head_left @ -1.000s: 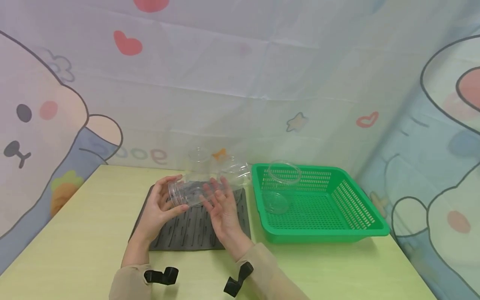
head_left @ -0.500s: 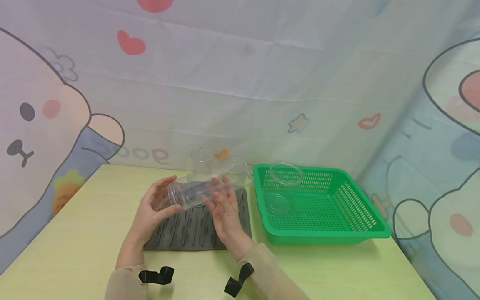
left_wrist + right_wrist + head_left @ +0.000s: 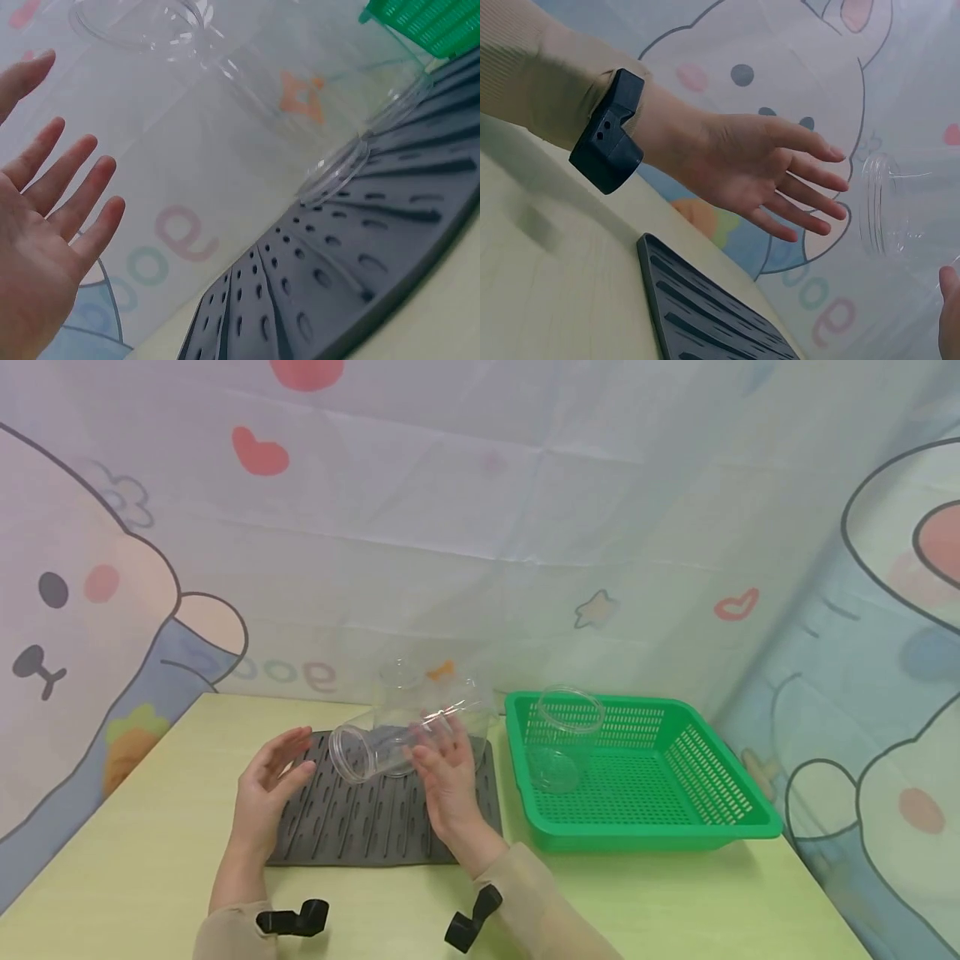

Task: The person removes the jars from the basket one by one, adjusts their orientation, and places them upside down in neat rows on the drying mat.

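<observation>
My right hand point(image 3: 450, 793) holds a clear plastic jar point(image 3: 352, 753) tilted above the grey drying mat point(image 3: 360, 835). The jar's ringed mouth points left, and its far end blends with clear jars behind it. Just left of the mouth, my left hand point(image 3: 262, 793) has spread, slightly bent fingers and touches nothing. A gap separates this left hand point(image 3: 742, 161) from the jar point(image 3: 915, 206) in the right wrist view, where a right fingertip point(image 3: 949, 281) shows at the edge. Two clear jars stand on the mat point(image 3: 352, 247) in the left wrist view, their bases visible.
A green plastic basket point(image 3: 652, 839) stands right of the mat, with a clear open-mouthed jar point(image 3: 572, 727) in its left part. Behind the pale yellow table point(image 3: 165, 827) hangs a printed cloth point(image 3: 450, 527). Black wrist cameras point(image 3: 296, 920) sit on both sleeves.
My left hand has let go of the jar's mouth end and moved left and slightly down. The right hand keeps its hold; the jar's mouth now faces more toward me.
</observation>
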Available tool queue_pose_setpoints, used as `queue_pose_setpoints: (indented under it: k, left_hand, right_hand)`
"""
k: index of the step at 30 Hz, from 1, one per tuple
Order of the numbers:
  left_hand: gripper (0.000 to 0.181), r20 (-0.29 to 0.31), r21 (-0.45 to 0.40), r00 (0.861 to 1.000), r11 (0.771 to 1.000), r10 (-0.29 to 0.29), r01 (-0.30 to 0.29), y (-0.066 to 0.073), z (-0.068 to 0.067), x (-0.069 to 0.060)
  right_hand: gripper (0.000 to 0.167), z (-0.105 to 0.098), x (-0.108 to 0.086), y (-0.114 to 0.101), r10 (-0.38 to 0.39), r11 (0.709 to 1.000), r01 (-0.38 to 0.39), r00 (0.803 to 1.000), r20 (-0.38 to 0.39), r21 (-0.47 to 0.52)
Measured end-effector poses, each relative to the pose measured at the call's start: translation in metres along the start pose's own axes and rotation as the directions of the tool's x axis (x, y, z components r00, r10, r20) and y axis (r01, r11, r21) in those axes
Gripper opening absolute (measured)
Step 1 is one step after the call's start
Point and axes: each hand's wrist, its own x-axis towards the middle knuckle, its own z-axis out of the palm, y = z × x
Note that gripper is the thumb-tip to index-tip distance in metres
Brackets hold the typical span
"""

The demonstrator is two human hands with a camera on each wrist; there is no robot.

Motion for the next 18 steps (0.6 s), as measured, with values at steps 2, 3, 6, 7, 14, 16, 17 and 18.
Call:
queue_pose_setpoints:
  k: [2, 3, 6, 7, 14, 16, 17, 18]
  left_hand:
    - [0.048, -0.011, 0.03, 1.0, 1.0, -0.006, 0.006, -0.001, -0.003, -0.001]
    - [0.049, -0.015, 0.037, 1.0, 0.999, -0.008, 0.009, -0.002, -0.004, -0.001]
    - [0.05, -0.03, 0.038, 0.999, 0.999, -0.012, 0.014, -0.005, -0.007, -0.002]
    - [0.05, -0.038, 0.028, 0.999, 0.999, -0.015, 0.016, -0.006, -0.008, -0.003]
    - [0.047, -0.131, -0.033, 0.987, 0.996, -0.09, 0.086, -0.014, -0.017, -0.007]
    - [0.046, -0.168, -0.032, 0.978, 0.992, -0.125, 0.121, -0.016, -0.019, -0.008]
    - [0.045, -0.185, -0.034, 0.973, 0.99, -0.14, 0.137, -0.017, -0.02, -0.008]
    - [0.045, -0.201, -0.037, 0.967, 0.988, -0.154, 0.149, -0.018, -0.02, -0.007]
  right_hand:
    - [0.077, 0.001, 0.001, 0.0, -0.012, 1.0, 0.012, 1.0, 0.012, -0.014]
    - [0.076, 0.002, 0.002, 0.0, -0.018, 1.0, 0.018, 1.0, 0.02, -0.021]
    - [0.074, 0.005, 0.003, 0.0, -0.033, 0.999, 0.035, 0.999, 0.038, -0.038]
    - [0.075, 0.006, 0.004, 0.0, -0.038, 0.998, 0.04, 0.998, 0.045, -0.043]
    - [0.097, 0.014, 0.006, 0.001, -0.082, 0.984, 0.096, 0.992, 0.094, -0.151]
    - [0.104, 0.017, 0.006, 0.002, -0.094, 0.977, 0.112, 0.99, 0.1, -0.183]
    - [0.106, 0.018, 0.007, 0.002, -0.101, 0.973, 0.12, 0.989, 0.104, -0.198]
    - [0.106, 0.02, 0.007, 0.003, -0.109, 0.97, 0.13, 0.988, 0.109, -0.207]
